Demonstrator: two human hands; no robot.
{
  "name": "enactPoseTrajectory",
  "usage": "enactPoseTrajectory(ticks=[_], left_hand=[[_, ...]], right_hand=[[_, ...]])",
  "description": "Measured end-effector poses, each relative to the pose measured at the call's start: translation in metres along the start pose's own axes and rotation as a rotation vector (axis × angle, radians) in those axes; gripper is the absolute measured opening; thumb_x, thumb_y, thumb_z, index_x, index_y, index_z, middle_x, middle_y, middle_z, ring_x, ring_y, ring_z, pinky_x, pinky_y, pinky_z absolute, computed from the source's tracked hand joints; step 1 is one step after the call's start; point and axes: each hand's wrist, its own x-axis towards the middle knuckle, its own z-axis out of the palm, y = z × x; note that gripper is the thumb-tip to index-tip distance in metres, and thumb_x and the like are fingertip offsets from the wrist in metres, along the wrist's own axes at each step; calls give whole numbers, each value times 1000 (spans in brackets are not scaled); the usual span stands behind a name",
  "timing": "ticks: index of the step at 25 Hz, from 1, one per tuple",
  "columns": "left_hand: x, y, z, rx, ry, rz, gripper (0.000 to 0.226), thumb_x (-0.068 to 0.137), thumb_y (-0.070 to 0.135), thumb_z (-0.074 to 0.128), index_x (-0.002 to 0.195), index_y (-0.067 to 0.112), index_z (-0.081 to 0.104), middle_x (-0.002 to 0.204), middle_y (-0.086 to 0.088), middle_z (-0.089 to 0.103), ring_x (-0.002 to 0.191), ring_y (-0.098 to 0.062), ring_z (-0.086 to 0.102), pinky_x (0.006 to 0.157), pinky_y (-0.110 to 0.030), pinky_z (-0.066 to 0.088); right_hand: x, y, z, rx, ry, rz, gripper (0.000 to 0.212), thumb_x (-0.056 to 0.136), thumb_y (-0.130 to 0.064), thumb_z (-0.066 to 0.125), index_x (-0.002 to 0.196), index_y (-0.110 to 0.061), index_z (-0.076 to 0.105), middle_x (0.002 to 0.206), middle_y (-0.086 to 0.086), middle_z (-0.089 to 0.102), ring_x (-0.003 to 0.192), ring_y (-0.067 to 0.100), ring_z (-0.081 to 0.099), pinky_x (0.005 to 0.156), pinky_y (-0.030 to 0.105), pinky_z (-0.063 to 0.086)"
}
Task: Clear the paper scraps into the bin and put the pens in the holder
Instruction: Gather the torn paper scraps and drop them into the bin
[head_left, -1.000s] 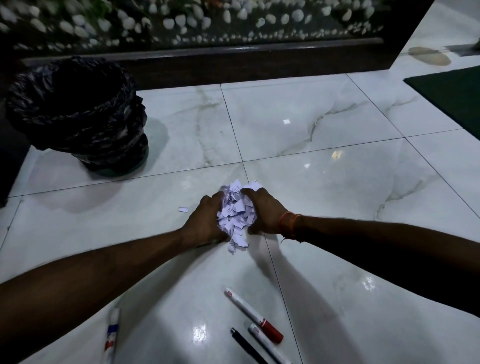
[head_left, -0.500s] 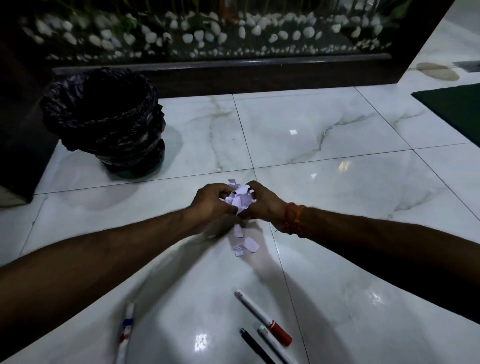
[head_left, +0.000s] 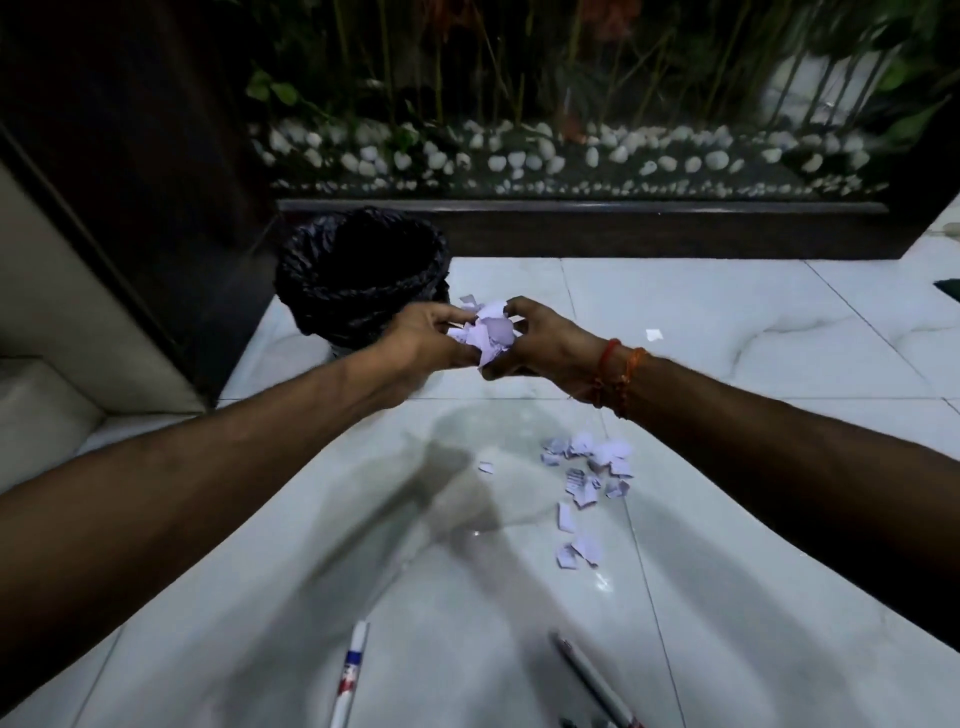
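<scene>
A bunch of white paper scraps (head_left: 485, 332) is cupped between my left hand (head_left: 423, 335) and my right hand (head_left: 540, 340), held in the air just right of the bin (head_left: 361, 275), a round bin lined with a black bag. Several loose scraps (head_left: 587, 473) lie on the floor below my right wrist, and one scrap (head_left: 653, 334) lies farther off to the right. A white pen (head_left: 350, 675) with blue and red marks lies at the bottom, left of centre. Another white pen (head_left: 592, 680) lies at the bottom right. No pen holder shows.
The floor (head_left: 727, 312) is white marble tile. A dark low ledge (head_left: 571, 228) with white pebbles and plants behind glass runs along the back. A dark panel (head_left: 130, 182) stands at the left, close behind the bin. A green mat's corner (head_left: 948, 288) shows at the right edge.
Both hands have lifted the bunch of scraps off the floor and carried it up and left toward the bin. Several scraps dropped out and now lie on the floor.
</scene>
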Motion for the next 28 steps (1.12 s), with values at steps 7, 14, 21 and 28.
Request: enactPoseTrajectory(ticks=[7,14,21,28], left_hand=[[31,44,-93,-90,126,21,42,76,-12,70,116,0,66,92,-13,72,66,-12,70,66,-19,59],[91,40,-137,111,386,38,33,73,-6,75,100,10,63,97,-14,65,73,-18,69,66,-27,58],[89,11,-123,208,431,87,30,78,-4,71,98,18,71,106,-3,68,98,-18,65,86,-33,57],[39,7,-50,116,230,106,28,79,-7,67,100,11,70,88,1,69,77,-8,64,67,-16,53]], right_hand=[[78,-81,51,-167,39,-151,63,57,4,76,116,-10,60,117,21,66,106,35,66,93,49,54],[152,-107,71,-382,125,-130,56,70,-1,73,123,-6,57,123,17,63,102,23,60,96,38,52],[143,-63,57,-216,372,-98,23,65,-1,72,81,-18,69,89,12,71,81,26,69,84,45,59],[69,-16,14,-169,323,-65,15,63,-4,66,66,-19,68,74,9,68,76,27,68,83,50,59]])
